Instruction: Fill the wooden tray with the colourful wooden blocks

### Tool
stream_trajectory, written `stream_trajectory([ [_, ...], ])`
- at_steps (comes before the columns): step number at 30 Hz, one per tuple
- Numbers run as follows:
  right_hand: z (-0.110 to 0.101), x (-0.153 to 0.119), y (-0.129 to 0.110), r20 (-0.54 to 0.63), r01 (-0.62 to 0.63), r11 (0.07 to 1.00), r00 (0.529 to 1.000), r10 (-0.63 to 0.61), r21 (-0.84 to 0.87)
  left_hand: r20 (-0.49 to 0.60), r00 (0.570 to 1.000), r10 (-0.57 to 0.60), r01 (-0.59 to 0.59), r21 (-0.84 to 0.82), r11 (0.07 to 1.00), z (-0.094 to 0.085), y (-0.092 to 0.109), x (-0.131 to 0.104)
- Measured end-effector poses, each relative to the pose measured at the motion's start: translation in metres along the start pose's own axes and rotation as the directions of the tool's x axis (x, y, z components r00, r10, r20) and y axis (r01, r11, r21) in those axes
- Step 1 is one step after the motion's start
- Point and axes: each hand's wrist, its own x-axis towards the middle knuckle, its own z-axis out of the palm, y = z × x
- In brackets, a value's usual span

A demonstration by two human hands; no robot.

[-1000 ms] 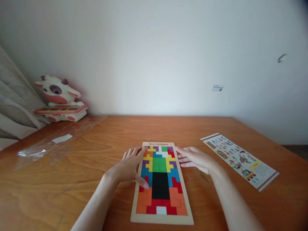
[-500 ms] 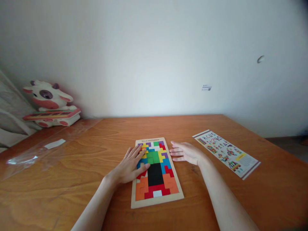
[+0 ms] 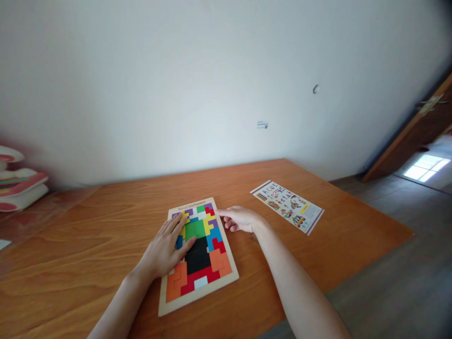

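Head view: multicoloured block puzzle (image 3: 198,278), pale-framed.

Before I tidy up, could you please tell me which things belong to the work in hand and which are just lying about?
In hand:
- pale wooden puzzle board with multicoloured flat blocks, under the left hand; right hand at its edge

Apparently lying about:
- white printed paper sheet
- pink-and-white toy, partly visible

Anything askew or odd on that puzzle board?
Yes: the black pieces look slightly askew, with a pale gap at their right edge. The left hand hides part of the board, so I can't judge there.
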Motion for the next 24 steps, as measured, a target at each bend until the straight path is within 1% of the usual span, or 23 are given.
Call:
stream_trajectory([
  [3, 0.004, -0.001, -0.001, 0.027, 0.119, 0.992, 0.992, -0.120, 0.051, -0.037, 0.997, -0.066, 0.063, -0.058, 0.996, 0.001, -0.001, 0.003],
  [6, 0.016, -0.004, -0.002, 0.139, 0.216, 0.958, 0.960, -0.244, 0.189, -0.049, 0.986, -0.159, 0.152, -0.121, 0.981, 0.000, -0.001, 0.006],
  [9, 0.028, -0.009, -0.002, 0.283, 0.223, 0.907, 0.900, -0.332, 0.357, -0.023, 0.974, -0.226, 0.217, -0.201, 0.955, -0.003, 0.002, 0.006],
  [11, 0.036, -0.012, -0.003, 0.329, 0.209, 0.882, 0.871, -0.365, 0.423, 0.000, 0.965, -0.264, 0.254, -0.270, 0.929, -0.005, 0.007, 0.007],
  [13, 0.043, -0.016, -0.003, 0.326, 0.231, 0.855, 0.853, -0.407, 0.464, 0.011, 0.944, -0.329, 0.310, -0.360, 0.880, -0.008, 0.015, 0.009],
  [15, 0.051, -0.019, -0.003, 0.310, 0.271, 0.824, 0.831, -0.461, 0.497, 0.018, 0.903, -0.430, 0.385, -0.479, 0.789, -0.009, 0.024, 0.011],
  [17, 0.059, -0.022, -0.001, 0.293, 0.302, 0.797, 0.814, -0.501, 0.524, 0.021, 0.862, -0.507, 0.424, -0.579, 0.696, -0.009, 0.031, 0.014],
  [20, 0.069, -0.025, 0.002, 0.218, 0.360, 0.750, 0.807, -0.549, 0.555, 0.008, 0.837, -0.547, 0.419, -0.653, 0.631, -0.008, 0.037, 0.017],
  [24, 0.081, -0.032, 0.006, 0.119, 0.449, 0.690, 0.784, -0.609, 0.567, 0.000, 0.807, -0.590, 0.379, -0.766, 0.519, -0.007, 0.034, 0.019],
])
